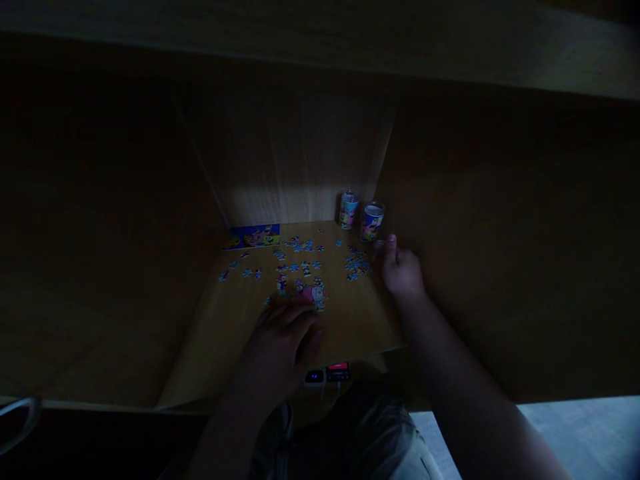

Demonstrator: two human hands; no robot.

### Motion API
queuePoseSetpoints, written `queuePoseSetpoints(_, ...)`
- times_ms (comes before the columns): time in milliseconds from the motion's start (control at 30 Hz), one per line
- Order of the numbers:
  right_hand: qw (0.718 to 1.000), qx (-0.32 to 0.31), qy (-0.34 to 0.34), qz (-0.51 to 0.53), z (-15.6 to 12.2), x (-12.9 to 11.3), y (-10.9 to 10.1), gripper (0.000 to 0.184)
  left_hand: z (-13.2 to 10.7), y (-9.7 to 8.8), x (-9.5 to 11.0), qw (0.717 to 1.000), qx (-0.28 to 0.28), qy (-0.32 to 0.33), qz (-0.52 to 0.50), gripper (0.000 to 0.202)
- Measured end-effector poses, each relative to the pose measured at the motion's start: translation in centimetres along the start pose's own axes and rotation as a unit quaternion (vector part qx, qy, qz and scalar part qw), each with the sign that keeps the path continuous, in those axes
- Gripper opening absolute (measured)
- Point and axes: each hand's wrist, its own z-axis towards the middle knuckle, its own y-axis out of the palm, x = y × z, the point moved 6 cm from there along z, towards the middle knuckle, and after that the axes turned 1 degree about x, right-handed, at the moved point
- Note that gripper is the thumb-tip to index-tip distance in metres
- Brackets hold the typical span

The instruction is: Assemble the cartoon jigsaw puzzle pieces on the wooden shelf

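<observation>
My left hand (pixel 286 331) is at the near edge of a partly joined puzzle section (pixel 309 293), palm down. Its fingers are stretched forward, with the thumb apart. Over by the right wall, my right hand (pixel 403 272) has its thumb up and fingers curled; whatever they hold, if anything, is too dark to make out. Just left of it lies a cluster of loose puzzle pieces (pixel 358 264). Several more puzzle pieces (pixel 300 245) are scattered over the middle and left of the wooden shelf (pixel 230 333).
Two clear-lidded cups with cartoon prints, one at the back (pixel 349 210) and one closer (pixel 371 221), stand at the right. A cartoon picture card (pixel 255 236) lies at the back left. Wooden walls enclose both sides. Below the front edge are two small lit devices (pixel 315 378) with cables.
</observation>
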Motion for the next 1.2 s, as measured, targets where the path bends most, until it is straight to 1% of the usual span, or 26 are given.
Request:
queuePoseSetpoints(67, 0.998, -0.036, 0.02, -0.052, -0.2, 0.0, 0.4, 0.085, 0.0, 0.0, -0.1, 1.0, 0.006, 0.004, 0.0, 0.017)
queuePoseSetpoints(133, 0.993, -0.053, 0.026, -0.097, 0.1, -0.2, 0.8, 0.081, 0.0, 0.0, -0.3, 1.0, 0.014, 0.01, 0.0, 0.018)
queuePoseSetpoints(300, 0.979, -0.07, 0.006, -0.189, 1.1, -0.9, 1.8, 0.066, 0.1, 0.1, -0.4, 1.0, 0.016, 0.017, -0.002, 0.017)
queuePoseSetpoints(433, 0.97, -0.069, 0.016, -0.233, 1.3, -0.8, 1.8, 0.055, 0.0, 0.0, -0.3, 1.0, 0.013, 0.012, -0.003, 0.017)
queuePoseSetpoints(500, 0.969, -0.054, 0.024, -0.24, 1.4, -0.8, 1.5, 0.055, 0.0, 0.0, -0.3, 1.0, 0.01, 0.011, -0.004, 0.017)
queuePoseSetpoints(667, 0.973, -0.013, 0.046, -0.225, 1.4, -0.9, 0.6, 0.064, 0.0, -0.1, -0.2, 1.0, 0.014, 0.009, -0.007, 0.015)
queuePoseSetpoints(833, 0.976, 0.012, 0.057, -0.21, 1.2, -1.0, 0.4, 0.064, 0.0, -0.2, -0.1, 1.0, 0.018, 0.006, -0.013, 0.015)
queuePoseSetpoints(1000, 0.977, 0.015, 0.05, -0.207, 1.2, -1.3, 0.6, 0.064, 0.0, -0.1, -0.1, 1.0, 0.015, 0.004, -0.01, 0.017)
queuePoseSetpoints(1200, 0.977, -0.003, 0.056, -0.204, 1.3, -1.5, 0.6, 0.065, -0.1, 0.0, -0.3, 1.0, 0.011, 0.005, -0.009, 0.017)
